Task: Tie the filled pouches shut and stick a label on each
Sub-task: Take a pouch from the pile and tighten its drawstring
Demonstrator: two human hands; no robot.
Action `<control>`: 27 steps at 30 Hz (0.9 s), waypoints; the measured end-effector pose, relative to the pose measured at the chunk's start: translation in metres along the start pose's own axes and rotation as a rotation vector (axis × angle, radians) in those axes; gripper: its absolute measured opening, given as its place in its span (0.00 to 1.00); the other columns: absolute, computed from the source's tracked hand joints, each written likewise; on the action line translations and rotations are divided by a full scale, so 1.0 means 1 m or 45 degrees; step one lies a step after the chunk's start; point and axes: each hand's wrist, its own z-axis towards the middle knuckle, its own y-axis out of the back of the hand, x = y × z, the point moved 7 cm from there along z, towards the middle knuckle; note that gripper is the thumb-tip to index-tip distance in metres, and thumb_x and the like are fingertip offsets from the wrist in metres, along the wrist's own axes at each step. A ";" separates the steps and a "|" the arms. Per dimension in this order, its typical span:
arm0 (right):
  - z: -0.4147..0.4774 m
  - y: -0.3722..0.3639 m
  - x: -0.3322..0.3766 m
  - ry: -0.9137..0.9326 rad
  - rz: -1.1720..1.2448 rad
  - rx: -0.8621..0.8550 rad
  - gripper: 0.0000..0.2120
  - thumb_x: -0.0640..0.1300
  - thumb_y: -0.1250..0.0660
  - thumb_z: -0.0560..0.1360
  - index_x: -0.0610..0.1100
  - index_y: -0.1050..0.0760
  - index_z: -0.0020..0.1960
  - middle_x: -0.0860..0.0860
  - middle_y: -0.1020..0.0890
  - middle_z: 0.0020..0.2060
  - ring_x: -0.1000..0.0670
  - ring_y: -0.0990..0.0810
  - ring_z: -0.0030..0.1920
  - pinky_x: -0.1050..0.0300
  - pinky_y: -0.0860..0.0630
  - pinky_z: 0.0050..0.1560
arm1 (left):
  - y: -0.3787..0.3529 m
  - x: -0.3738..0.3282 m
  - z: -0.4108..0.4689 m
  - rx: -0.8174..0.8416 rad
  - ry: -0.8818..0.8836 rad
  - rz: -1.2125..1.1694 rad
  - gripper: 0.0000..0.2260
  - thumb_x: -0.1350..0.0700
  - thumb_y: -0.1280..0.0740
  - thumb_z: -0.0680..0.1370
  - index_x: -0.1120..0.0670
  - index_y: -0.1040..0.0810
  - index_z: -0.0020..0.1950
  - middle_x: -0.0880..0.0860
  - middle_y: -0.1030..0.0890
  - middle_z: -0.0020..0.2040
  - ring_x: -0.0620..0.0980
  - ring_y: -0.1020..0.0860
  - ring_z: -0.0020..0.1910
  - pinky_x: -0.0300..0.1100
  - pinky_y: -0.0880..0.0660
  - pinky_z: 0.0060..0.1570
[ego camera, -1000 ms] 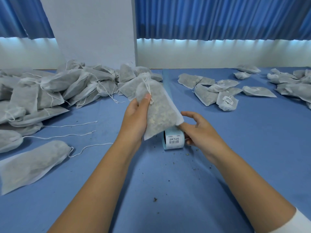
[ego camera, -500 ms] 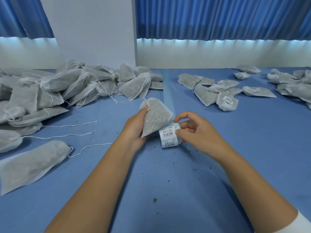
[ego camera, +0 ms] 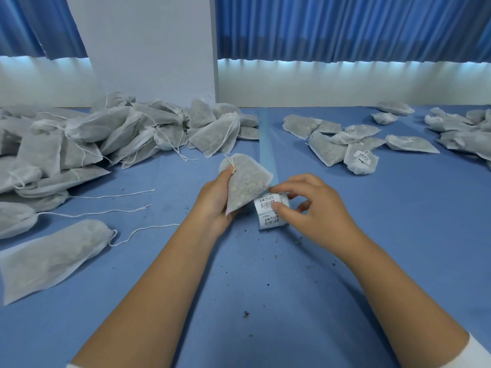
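My left hand (ego camera: 212,200) grips a filled grey-white pouch (ego camera: 245,183) by its tied neck, with the string end under my thumb. The pouch hangs tilted over the label roll (ego camera: 269,212), which lies on the blue table. My right hand (ego camera: 310,208) is on the roll, thumb and fingers pinching a white barcode label at its top. A pale blue strip of empty backing paper (ego camera: 267,144) runs from the roll toward the far wall.
A big heap of pouches with loose strings (ego camera: 106,134) fills the left side. One long pouch (ego camera: 50,256) lies near left. Tied, labelled pouches (ego camera: 356,152) lie to the right, with more pouches (ego camera: 465,131) at the far right. Crumbs dot the blue table (ego camera: 265,301).
My left hand has lowered the pouch from an upright hold down beside the roll. My right hand has moved onto the roll, and its fingers now pinch a label.
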 end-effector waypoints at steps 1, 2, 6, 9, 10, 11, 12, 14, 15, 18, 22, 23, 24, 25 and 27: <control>0.000 0.001 -0.001 -0.008 -0.007 -0.021 0.11 0.43 0.26 0.72 0.56 0.18 0.52 0.59 0.24 0.50 0.58 0.22 0.49 0.61 0.23 0.46 | 0.001 -0.003 0.000 -0.026 -0.050 -0.029 0.10 0.52 0.38 0.83 0.56 0.20 0.53 0.51 0.13 0.44 0.47 0.15 0.41 0.39 0.21 0.39; 0.000 0.003 -0.002 -0.017 -0.017 -0.040 0.10 0.44 0.26 0.72 0.55 0.18 0.52 0.59 0.23 0.50 0.58 0.22 0.49 0.61 0.23 0.46 | 0.002 -0.008 -0.001 -0.052 -0.109 -0.064 0.10 0.52 0.37 0.83 0.56 0.19 0.53 0.50 0.13 0.42 0.45 0.15 0.41 0.38 0.22 0.39; 0.000 0.007 -0.003 -0.037 -0.042 -0.080 0.09 0.44 0.27 0.73 0.55 0.18 0.51 0.60 0.21 0.48 0.60 0.22 0.47 0.66 0.24 0.46 | 0.001 -0.026 -0.007 -0.048 -0.272 -0.107 0.09 0.51 0.37 0.83 0.53 0.19 0.50 0.45 0.14 0.40 0.40 0.15 0.40 0.32 0.23 0.34; 0.000 0.007 -0.003 -0.039 -0.019 -0.103 0.09 0.42 0.27 0.73 0.52 0.17 0.52 0.62 0.21 0.47 0.62 0.22 0.48 0.70 0.25 0.46 | -0.006 -0.025 -0.010 0.023 -0.262 -0.036 0.10 0.50 0.37 0.83 0.54 0.19 0.54 0.46 0.13 0.42 0.41 0.15 0.42 0.33 0.23 0.34; 0.000 0.007 -0.003 -0.042 -0.011 -0.109 0.09 0.42 0.27 0.73 0.52 0.17 0.52 0.61 0.21 0.47 0.62 0.22 0.47 0.71 0.25 0.47 | -0.008 -0.022 -0.011 0.034 -0.240 0.011 0.11 0.50 0.36 0.82 0.55 0.19 0.56 0.47 0.13 0.43 0.42 0.15 0.42 0.33 0.23 0.34; 0.000 0.007 -0.004 -0.044 -0.006 -0.117 0.08 0.41 0.27 0.73 0.51 0.17 0.51 0.60 0.20 0.47 0.61 0.21 0.47 0.71 0.25 0.47 | -0.010 -0.019 -0.011 0.038 -0.215 0.058 0.12 0.50 0.36 0.82 0.56 0.19 0.58 0.48 0.13 0.43 0.43 0.15 0.42 0.33 0.23 0.33; 0.000 0.007 -0.004 -0.040 -0.005 -0.129 0.08 0.41 0.28 0.74 0.51 0.16 0.50 0.59 0.19 0.47 0.60 0.21 0.47 0.71 0.25 0.47 | -0.011 -0.016 -0.011 0.039 -0.190 0.102 0.13 0.50 0.36 0.82 0.56 0.19 0.59 0.48 0.13 0.44 0.43 0.15 0.42 0.34 0.23 0.33; 0.000 0.008 -0.004 -0.029 -0.012 -0.144 0.07 0.40 0.28 0.74 0.50 0.16 0.49 0.56 0.18 0.47 0.59 0.21 0.46 0.71 0.25 0.46 | -0.011 -0.012 -0.010 0.050 -0.150 0.147 0.13 0.50 0.36 0.82 0.57 0.19 0.58 0.49 0.13 0.44 0.44 0.15 0.42 0.34 0.22 0.34; 0.000 0.007 -0.004 -0.027 -0.013 -0.141 0.07 0.40 0.28 0.74 0.49 0.16 0.49 0.56 0.18 0.47 0.59 0.21 0.46 0.71 0.25 0.47 | -0.011 -0.011 -0.010 0.062 -0.133 0.141 0.12 0.50 0.36 0.82 0.56 0.19 0.57 0.49 0.13 0.43 0.44 0.15 0.42 0.34 0.22 0.33; 0.000 0.006 -0.004 -0.024 -0.002 -0.105 0.09 0.41 0.26 0.73 0.48 0.16 0.52 0.56 0.19 0.49 0.59 0.21 0.47 0.69 0.24 0.48 | -0.011 -0.010 -0.009 0.093 -0.101 0.095 0.10 0.52 0.36 0.82 0.56 0.19 0.54 0.49 0.13 0.42 0.44 0.15 0.40 0.34 0.22 0.33; 0.000 0.003 -0.004 -0.004 -0.076 -0.056 0.11 0.43 0.26 0.72 0.48 0.17 0.55 0.57 0.19 0.50 0.61 0.22 0.49 0.70 0.25 0.51 | -0.010 -0.011 -0.008 0.084 -0.091 0.104 0.10 0.52 0.36 0.82 0.56 0.19 0.55 0.50 0.13 0.44 0.45 0.15 0.42 0.35 0.21 0.36; 0.000 0.004 -0.003 -0.008 -0.076 -0.066 0.11 0.43 0.26 0.73 0.48 0.17 0.55 0.57 0.19 0.50 0.61 0.22 0.49 0.70 0.25 0.50 | -0.010 -0.011 -0.008 0.074 -0.097 0.137 0.10 0.51 0.36 0.82 0.55 0.19 0.54 0.49 0.13 0.43 0.44 0.15 0.42 0.35 0.22 0.35; 0.000 0.004 -0.003 -0.008 -0.072 -0.074 0.10 0.43 0.26 0.73 0.48 0.16 0.54 0.57 0.18 0.50 0.60 0.22 0.48 0.70 0.25 0.50 | -0.010 -0.012 -0.008 0.062 -0.113 0.184 0.10 0.51 0.36 0.82 0.55 0.19 0.53 0.48 0.13 0.42 0.44 0.15 0.41 0.35 0.22 0.35; 0.000 0.004 -0.002 -0.006 -0.069 -0.075 0.09 0.42 0.26 0.73 0.49 0.16 0.53 0.57 0.18 0.49 0.60 0.21 0.48 0.70 0.26 0.49 | -0.010 -0.014 -0.008 0.051 -0.139 0.242 0.09 0.50 0.36 0.82 0.53 0.19 0.51 0.47 0.13 0.41 0.43 0.15 0.41 0.36 0.22 0.36; -0.001 0.004 0.000 0.003 -0.072 -0.069 0.07 0.42 0.27 0.73 0.50 0.16 0.51 0.58 0.17 0.48 0.59 0.21 0.47 0.70 0.26 0.48 | -0.011 -0.017 -0.009 0.046 -0.197 0.356 0.10 0.49 0.37 0.82 0.52 0.20 0.50 0.46 0.14 0.40 0.43 0.15 0.41 0.37 0.22 0.38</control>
